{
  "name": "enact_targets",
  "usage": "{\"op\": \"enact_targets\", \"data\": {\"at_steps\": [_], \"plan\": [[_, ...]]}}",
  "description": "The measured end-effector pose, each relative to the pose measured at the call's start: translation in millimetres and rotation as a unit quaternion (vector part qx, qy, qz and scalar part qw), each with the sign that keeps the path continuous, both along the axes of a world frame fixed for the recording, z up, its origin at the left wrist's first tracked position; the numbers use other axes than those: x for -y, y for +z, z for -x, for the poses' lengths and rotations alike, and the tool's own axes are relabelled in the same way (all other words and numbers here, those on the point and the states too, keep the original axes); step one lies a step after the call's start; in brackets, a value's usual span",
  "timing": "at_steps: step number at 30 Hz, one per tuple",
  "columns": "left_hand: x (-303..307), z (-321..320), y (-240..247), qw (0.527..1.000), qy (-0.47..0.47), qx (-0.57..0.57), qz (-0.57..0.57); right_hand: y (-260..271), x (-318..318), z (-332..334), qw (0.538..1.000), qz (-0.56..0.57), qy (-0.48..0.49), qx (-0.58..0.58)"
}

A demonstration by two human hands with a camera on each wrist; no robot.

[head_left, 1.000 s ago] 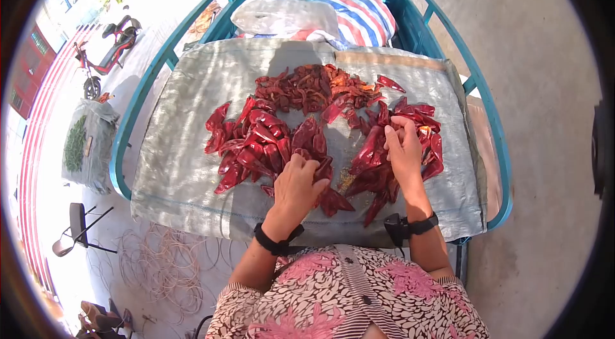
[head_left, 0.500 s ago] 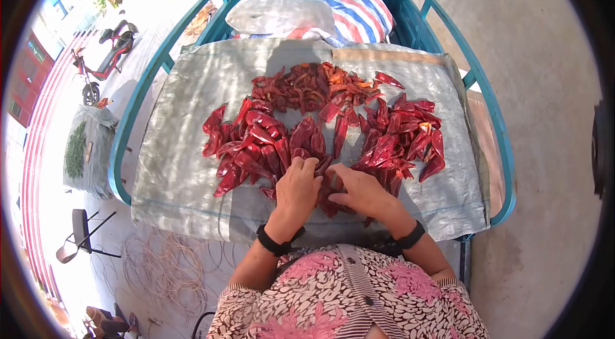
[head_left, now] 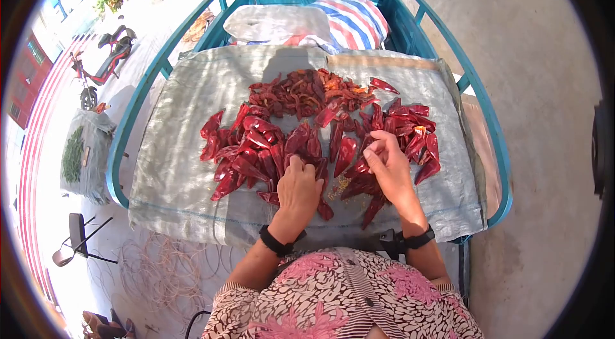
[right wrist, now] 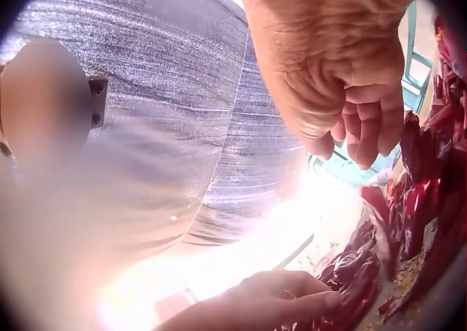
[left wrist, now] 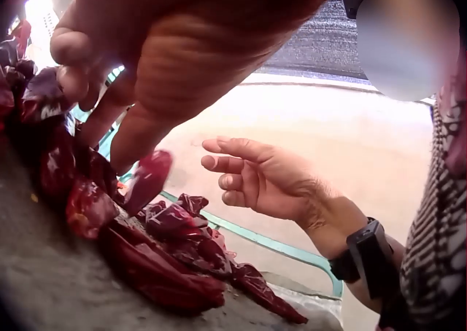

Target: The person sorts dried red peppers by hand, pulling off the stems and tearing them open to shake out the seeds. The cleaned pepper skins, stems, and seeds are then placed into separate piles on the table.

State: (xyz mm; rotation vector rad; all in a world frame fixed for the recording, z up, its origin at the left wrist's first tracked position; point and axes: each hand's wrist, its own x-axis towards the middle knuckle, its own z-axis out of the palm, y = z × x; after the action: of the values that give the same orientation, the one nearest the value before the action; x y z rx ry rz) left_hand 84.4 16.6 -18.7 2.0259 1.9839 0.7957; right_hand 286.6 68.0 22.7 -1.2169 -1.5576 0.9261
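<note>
Peppers, red and glossy, lie on the woven sheet in a left heap and a right heap; a duller, wrinkled heap sits between them toward the far edge.

Change observed: half a second ago the right hand was close beside the left hand, near the middle of the near edge. It is now well apart from it, above the near side of the right heap. Fingers loosely bent and parted; nothing held, as the left wrist view confirms.

Second change: a single bright pepper now shows in the gap between the hands, where the head view did not show it before. It is blurred in both wrist views; cannot tell whether it is airborne or resting on the sheet. Judgement: probably just released by the right hand toward the middle, so that hand is free.

Left hand: about where it was, fingers bent down at darker peppers near the middle of the near edge. It touches them; whether it pinches one cannot be told.

Also noted: yellow seeds scattered on the sheet between the hands, suggesting that some peppers are split or broken.
</note>
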Motion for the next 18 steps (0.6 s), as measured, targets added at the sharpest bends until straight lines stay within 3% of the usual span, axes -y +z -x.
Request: {"op": "enact_targets", "data": {"at_steps": [4,5,8,12,15,18], "plan": [[-1,0,1,0.999,-0.014,-0.013,0.048,-11,1,-8,0.99,0.1,0.096,0.039],[0,0,2,0.999,-0.013,-0.002,0.051,-15,3,-9,0.982,0.07,0.139,0.103],[1,1,-2,0.998,-0.017,0.031,0.055,-21,7,0,0.975,0.07,0.179,0.116],[3,1,-1,0.992,-0.039,0.11,0.044,-15,10,11,0.968,0.126,0.148,0.16],[4,-2,3,0.99,-0.044,0.126,0.034,-18,7,14,0.966,0.112,0.197,0.126],[5,-4,17,0.985,-0.013,0.173,-0.025,-7,9,12,0.977,0.13,0.153,0.079]]}}
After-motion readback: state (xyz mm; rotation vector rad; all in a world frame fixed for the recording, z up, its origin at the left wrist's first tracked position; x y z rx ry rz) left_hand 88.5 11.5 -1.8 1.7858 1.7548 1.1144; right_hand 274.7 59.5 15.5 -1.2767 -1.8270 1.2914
